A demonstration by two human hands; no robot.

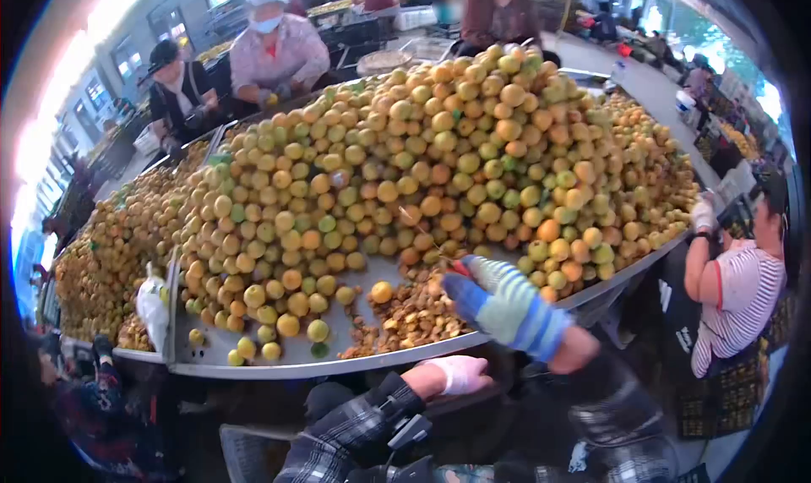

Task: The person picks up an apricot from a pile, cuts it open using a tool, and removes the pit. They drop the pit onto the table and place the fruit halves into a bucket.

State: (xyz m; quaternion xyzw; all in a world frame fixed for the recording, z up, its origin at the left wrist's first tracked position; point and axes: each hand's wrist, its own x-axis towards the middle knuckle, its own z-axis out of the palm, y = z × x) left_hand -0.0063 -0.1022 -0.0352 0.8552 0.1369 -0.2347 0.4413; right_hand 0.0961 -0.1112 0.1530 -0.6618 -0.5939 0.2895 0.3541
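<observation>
My right hand (517, 304), in a blue, green and white striped knit glove, reaches over the front of the metal table (279, 363). Its fingers close on a small red thing (460, 267), mostly hidden by the glove; a thin line runs from there toward the fruit. Under this hand lies a heap of brown scraps (414, 318). My left hand (460, 374), with a white covering, is held closed just outside the table's front edge; what it holds, if anything, I cannot tell. Ahead rises a large pile of round yellow-orange fruit (372, 166).
A metal divider (172, 310) splits off more fruit on the left, with a white plastic bag (153, 307) against it. Across the table a person in a white cap (277, 52) works. At right stands a person in a striped shirt (742, 284) near dark crates (726, 398).
</observation>
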